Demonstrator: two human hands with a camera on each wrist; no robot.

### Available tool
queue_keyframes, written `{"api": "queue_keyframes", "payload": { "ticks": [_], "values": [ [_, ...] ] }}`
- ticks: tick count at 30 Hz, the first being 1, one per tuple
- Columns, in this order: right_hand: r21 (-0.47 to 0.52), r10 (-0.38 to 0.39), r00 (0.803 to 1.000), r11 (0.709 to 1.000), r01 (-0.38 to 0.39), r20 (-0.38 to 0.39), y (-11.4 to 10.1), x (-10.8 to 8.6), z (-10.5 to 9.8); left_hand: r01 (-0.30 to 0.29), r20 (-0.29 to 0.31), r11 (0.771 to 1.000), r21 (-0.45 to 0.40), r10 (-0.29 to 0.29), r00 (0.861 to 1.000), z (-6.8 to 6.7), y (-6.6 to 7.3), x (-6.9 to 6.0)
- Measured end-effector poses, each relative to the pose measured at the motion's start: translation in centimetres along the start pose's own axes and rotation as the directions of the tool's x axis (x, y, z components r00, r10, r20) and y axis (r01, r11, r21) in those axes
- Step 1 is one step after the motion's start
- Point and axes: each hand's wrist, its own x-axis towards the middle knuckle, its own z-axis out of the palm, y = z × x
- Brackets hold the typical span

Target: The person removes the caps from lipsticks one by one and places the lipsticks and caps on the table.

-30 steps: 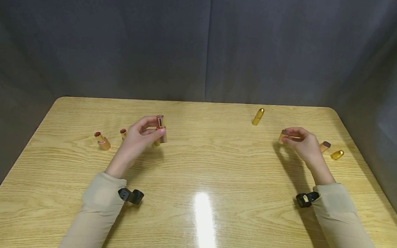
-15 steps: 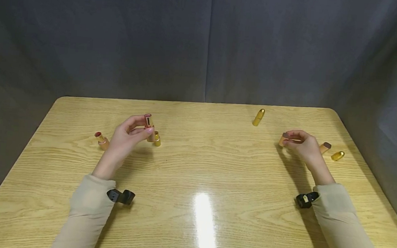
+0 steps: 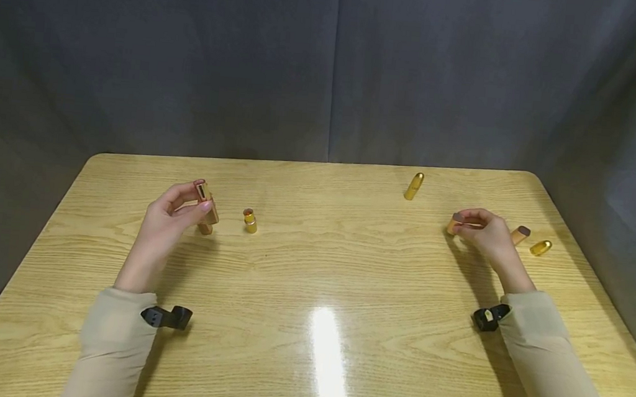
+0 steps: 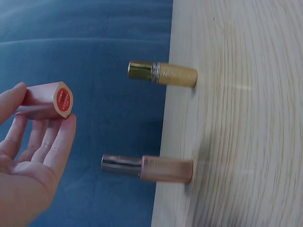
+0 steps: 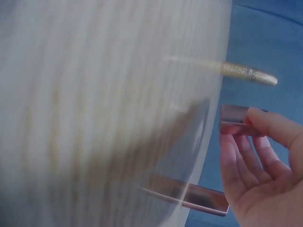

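Note:
My left hand point(image 3: 161, 223) pinches an uncapped rose-gold lipstick point(image 4: 45, 100) above the left part of the table. The label on its base faces the left wrist camera. Partly behind it in the head view stands another rose-gold lipstick point(image 3: 206, 229). To its right is an uncapped gold lipstick point(image 3: 251, 221), upright on the wood. Over on the right, my right hand point(image 3: 484, 233) holds a rose-gold lipstick cap point(image 5: 236, 119) between thumb and fingers. Whether this cap touches the table is unclear.
Beside the right hand stands a second rose-gold cap point(image 3: 521, 235), with a rounded gold cap point(image 3: 541, 247) further right. Another gold cap point(image 3: 415, 186) stands near the back edge. A dark curtain point(image 3: 328, 68) hangs behind the wooden table point(image 3: 284, 345).
My left hand has moved left with the lipstick, uncovering the gold one and passing in front of the leftmost lipstick, now hidden in the head view. My right hand has barely moved.

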Motion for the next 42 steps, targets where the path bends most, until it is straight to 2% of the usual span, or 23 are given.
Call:
{"api": "queue_keyframes", "payload": {
  "ticks": [8,14,20,24,29,33,36,38,42],
  "values": [
    [0.001,0.030,0.999,1.000,-0.030,0.036,0.2,0.4,-0.1,0.008,-0.037,0.999,-0.037,-0.009,0.999,-1.5,0.0,-0.5],
    [0.011,0.042,0.997,0.999,-0.042,0.059,0.3,0.5,0.0,0.007,-0.059,0.991,-0.135,-0.016,0.998,-2.2,-0.1,-0.7],
    [0.003,0.052,0.996,0.999,-0.052,0.075,0.3,0.5,0.1,-0.030,-0.104,0.989,-0.148,0.015,0.994,-3.0,-0.2,-0.8],
    [0.001,0.052,0.995,0.999,-0.052,0.086,0.2,0.5,0.1,-0.033,-0.132,0.989,-0.146,0.014,0.991,-3.5,-0.1,-1.0],
    [0.033,0.045,0.993,0.998,-0.048,0.106,0.1,0.4,0.1,-0.053,-0.166,0.986,-0.160,0.026,0.986,-4.3,-0.2,-1.1],
    [0.043,0.040,0.993,0.998,-0.045,0.113,0.1,0.4,0.1,-0.080,-0.213,0.975,-0.207,0.035,0.976,-5.0,-0.6,-1.2],
    [0.029,0.041,0.993,0.999,-0.045,0.108,0.1,0.4,0.1,-0.097,-0.238,0.958,-0.268,0.031,0.971,-5.4,-0.7,-1.3],
    [0.022,0.040,0.994,0.999,-0.042,0.104,0.1,0.4,0.1,-0.096,-0.250,0.951,-0.295,0.020,0.968,-5.7,-0.6,-1.4],
    [0.016,0.029,0.995,0.999,-0.031,0.094,0.2,0.6,0.2,-0.097,-0.306,0.927,-0.363,-0.020,0.952,-6.2,-0.6,-1.6]
  ]
}}
